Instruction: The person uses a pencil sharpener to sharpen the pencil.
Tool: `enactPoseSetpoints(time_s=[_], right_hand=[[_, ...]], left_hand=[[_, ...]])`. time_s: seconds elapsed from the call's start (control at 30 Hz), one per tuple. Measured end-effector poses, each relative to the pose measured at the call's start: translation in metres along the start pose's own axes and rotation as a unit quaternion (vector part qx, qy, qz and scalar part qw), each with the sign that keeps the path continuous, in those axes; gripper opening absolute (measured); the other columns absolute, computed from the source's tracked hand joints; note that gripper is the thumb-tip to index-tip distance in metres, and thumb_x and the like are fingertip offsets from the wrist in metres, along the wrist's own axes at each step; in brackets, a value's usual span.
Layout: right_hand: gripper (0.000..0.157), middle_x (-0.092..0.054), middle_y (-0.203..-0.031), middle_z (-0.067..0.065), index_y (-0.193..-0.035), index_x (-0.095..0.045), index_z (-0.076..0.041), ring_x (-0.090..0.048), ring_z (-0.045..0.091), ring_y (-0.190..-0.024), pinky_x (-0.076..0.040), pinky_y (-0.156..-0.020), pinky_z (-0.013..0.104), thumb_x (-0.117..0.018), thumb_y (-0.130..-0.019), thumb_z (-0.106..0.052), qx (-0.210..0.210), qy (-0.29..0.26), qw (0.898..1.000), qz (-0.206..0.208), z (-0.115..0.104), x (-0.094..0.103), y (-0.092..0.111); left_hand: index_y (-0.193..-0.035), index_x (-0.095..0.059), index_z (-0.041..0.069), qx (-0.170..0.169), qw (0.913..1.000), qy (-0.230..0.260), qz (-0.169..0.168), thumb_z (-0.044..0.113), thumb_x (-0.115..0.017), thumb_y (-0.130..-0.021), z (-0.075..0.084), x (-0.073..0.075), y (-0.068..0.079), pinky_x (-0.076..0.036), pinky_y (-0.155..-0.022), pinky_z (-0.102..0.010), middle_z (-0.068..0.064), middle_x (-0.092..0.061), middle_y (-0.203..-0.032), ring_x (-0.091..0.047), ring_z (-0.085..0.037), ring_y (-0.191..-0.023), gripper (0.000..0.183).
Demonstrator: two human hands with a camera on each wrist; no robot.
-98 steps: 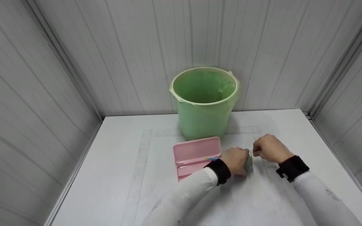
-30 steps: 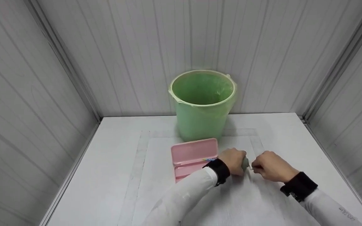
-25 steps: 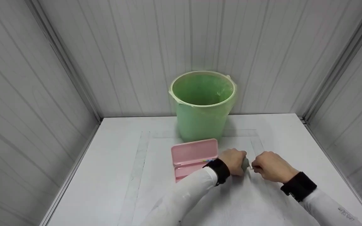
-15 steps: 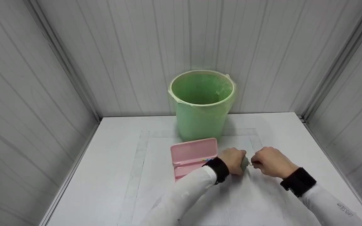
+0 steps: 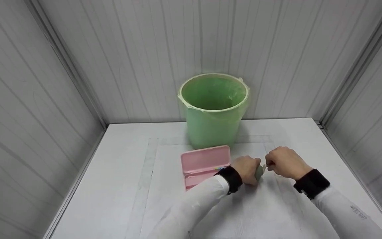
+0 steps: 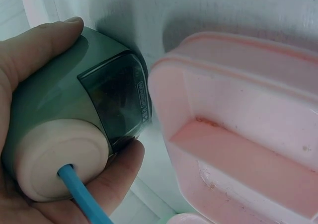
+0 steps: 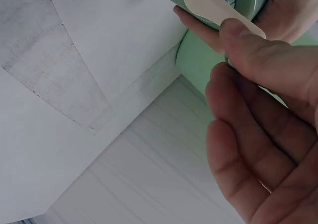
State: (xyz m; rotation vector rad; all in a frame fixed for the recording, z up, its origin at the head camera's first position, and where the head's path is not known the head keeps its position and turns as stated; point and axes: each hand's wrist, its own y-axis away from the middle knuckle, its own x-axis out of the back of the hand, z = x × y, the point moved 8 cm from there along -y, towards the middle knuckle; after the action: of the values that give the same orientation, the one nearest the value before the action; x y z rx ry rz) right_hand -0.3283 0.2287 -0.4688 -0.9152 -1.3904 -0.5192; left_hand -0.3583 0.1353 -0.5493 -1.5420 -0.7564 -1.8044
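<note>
My left hand [image 5: 246,169] grips a green crank pencil sharpener [image 6: 54,95], its thumb along one side and fingers under the other. A blue pencil [image 6: 85,194] sticks out of the hole in the sharpener's cream round front, and a dark see-through window shows on its side. At the sharpener's opposite end, my right hand [image 5: 285,162] pinches the outer end of the cream crank handle [image 7: 208,3] between thumb and forefinger; the knob is mostly hidden by the fingers. Beside the left hand lies an open pink pencil case [image 5: 206,160], dark specks inside it.
Behind the case stands a tall green bucket [image 5: 212,127] with a bag liner over its rim, near the back wall. Pale tape strips [image 5: 148,159] mark the white tabletop [image 5: 121,186]. Ribbed grey panels [image 5: 138,59] enclose the table's back and sides.
The right hand has dipped toward the front and come back up as the crank turns. My left hand stays almost in place around the sharpener, and the case and bucket stay put.
</note>
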Motion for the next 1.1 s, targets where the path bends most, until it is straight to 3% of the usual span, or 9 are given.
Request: enactPoseSetpoints(time_s=[0.27,0.53,0.8,1.0,1.1], right_hand=[[0.031,-0.071,-0.068,-0.006,-0.069,-0.073,-0.016,-0.063,0.012,-0.068,-0.055,-0.064,0.036,-0.100,-0.072,-0.001,-0.032,-0.042,0.999,-0.012,0.014,-0.016,-0.003],[0.026,-0.074,-0.071,-0.002,-0.069,-0.075,-0.014,-0.066,0.014,-0.068,-0.059,-0.067,0.040,-0.096,-0.074,0.001,-0.057,-0.064,0.996,-0.014,0.038,-0.039,-0.013],[0.023,-0.076,-0.070,-0.003,-0.067,-0.081,-0.015,-0.066,0.010,-0.067,-0.058,-0.063,0.034,-0.092,-0.072,0.005,-0.051,-0.084,0.995,-0.020,0.039,-0.053,-0.014],[0.017,-0.081,-0.072,-0.002,-0.076,-0.088,-0.014,-0.064,0.007,-0.066,-0.056,-0.061,0.029,-0.086,-0.075,0.003,-0.094,-0.132,0.985,-0.061,0.041,-0.070,-0.008],[0.014,-0.078,-0.066,-0.003,-0.074,-0.088,-0.014,-0.055,0.007,-0.060,-0.049,-0.058,0.028,-0.088,-0.076,0.000,-0.120,-0.158,0.977,-0.076,0.044,-0.076,-0.005]], left_hand=[[-0.108,-0.067,0.024,-0.002,0.9997,0.009,-0.022,0.035,-0.094,-0.081,0.002,-0.013,0.000,-0.044,-0.057,-0.022,0.009,-0.073,-0.088,-0.061,-0.008,-0.067,0.039],[-0.113,-0.067,0.025,-0.006,0.9999,-0.009,-0.011,0.037,-0.094,-0.081,0.004,-0.010,-0.005,-0.041,-0.056,-0.024,0.009,-0.071,-0.088,-0.059,-0.009,-0.068,0.044],[-0.115,-0.068,0.024,-0.006,0.9999,-0.014,0.001,0.038,-0.094,-0.079,0.003,-0.003,-0.001,-0.045,-0.059,-0.025,0.009,-0.074,-0.092,-0.062,-0.009,-0.072,0.047],[-0.109,-0.068,0.023,0.000,0.9999,0.001,0.011,0.033,-0.093,-0.078,-0.001,-0.003,-0.001,-0.042,-0.058,-0.025,0.009,-0.072,-0.088,-0.061,-0.009,-0.071,0.041],[-0.107,-0.068,0.024,0.005,1.0000,0.003,0.007,0.034,-0.093,-0.078,-0.001,-0.004,0.000,-0.044,-0.058,-0.026,0.009,-0.073,-0.088,-0.061,-0.009,-0.071,0.040]])
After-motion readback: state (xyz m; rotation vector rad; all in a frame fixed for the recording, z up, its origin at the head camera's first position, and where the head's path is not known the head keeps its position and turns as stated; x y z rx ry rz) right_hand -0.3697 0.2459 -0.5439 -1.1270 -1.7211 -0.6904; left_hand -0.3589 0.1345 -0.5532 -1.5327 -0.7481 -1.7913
